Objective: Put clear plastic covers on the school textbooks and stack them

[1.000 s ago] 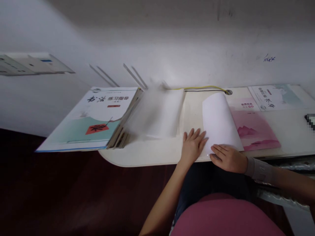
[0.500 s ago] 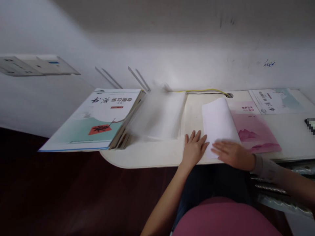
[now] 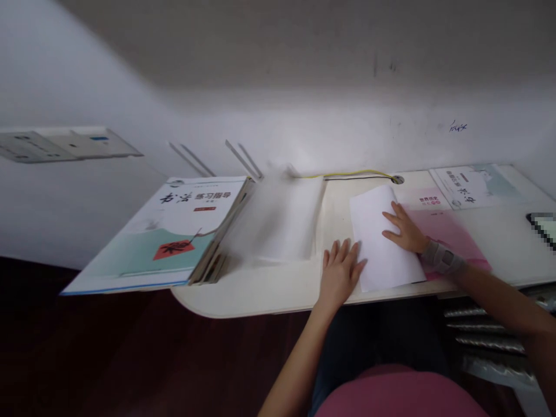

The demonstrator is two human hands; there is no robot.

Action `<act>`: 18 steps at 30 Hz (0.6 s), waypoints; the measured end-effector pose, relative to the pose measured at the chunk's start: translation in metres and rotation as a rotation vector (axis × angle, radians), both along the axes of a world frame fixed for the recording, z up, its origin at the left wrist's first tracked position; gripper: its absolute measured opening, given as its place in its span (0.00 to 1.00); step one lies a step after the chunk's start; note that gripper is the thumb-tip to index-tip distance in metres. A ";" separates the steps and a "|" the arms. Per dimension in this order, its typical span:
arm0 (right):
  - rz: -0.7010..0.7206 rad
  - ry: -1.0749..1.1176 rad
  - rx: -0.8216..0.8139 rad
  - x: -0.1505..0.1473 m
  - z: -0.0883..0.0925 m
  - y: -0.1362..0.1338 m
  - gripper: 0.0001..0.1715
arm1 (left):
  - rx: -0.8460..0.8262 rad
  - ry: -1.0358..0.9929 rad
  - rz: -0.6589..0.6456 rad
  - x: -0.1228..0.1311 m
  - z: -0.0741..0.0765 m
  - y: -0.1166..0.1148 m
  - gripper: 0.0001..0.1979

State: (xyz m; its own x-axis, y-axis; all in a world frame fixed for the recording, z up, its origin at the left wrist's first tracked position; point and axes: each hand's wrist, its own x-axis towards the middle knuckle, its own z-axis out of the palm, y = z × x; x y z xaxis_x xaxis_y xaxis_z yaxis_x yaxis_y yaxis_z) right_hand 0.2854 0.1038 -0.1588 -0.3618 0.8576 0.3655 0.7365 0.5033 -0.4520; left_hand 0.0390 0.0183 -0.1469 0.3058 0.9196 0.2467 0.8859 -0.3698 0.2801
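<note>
On the cream desk [image 3: 264, 295], left hand [image 3: 340, 273] and right hand [image 3: 403, 230] lie against a white sheet [image 3: 382, 243], fingers spread, gripping nothing.

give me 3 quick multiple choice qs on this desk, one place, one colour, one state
1. Where is the right hand? A on the left book stack B across the white sheet's right edge C on the wall
2. What colour is the upper cable? A red B blue C yellow
3. How does the left hand lie? A flat, palm down, beside the sheet B gripping a pen C under the desk

1 B, its fingers lie on the sheet. 2 C, the line shows yellow. 3 A, it rests on the desk.
</note>
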 end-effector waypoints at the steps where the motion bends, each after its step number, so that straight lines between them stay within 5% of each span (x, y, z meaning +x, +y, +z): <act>1: -0.024 -0.002 -0.021 0.001 -0.001 0.001 0.32 | 0.003 -0.003 -0.002 0.000 -0.001 0.000 0.25; 10: -0.188 -0.128 -0.048 -0.017 0.001 0.005 0.28 | 0.023 0.032 -0.015 0.002 0.001 -0.001 0.23; 18: 0.160 -0.685 -0.055 -0.034 0.037 0.046 0.25 | 0.052 0.086 -0.039 0.002 0.001 -0.001 0.21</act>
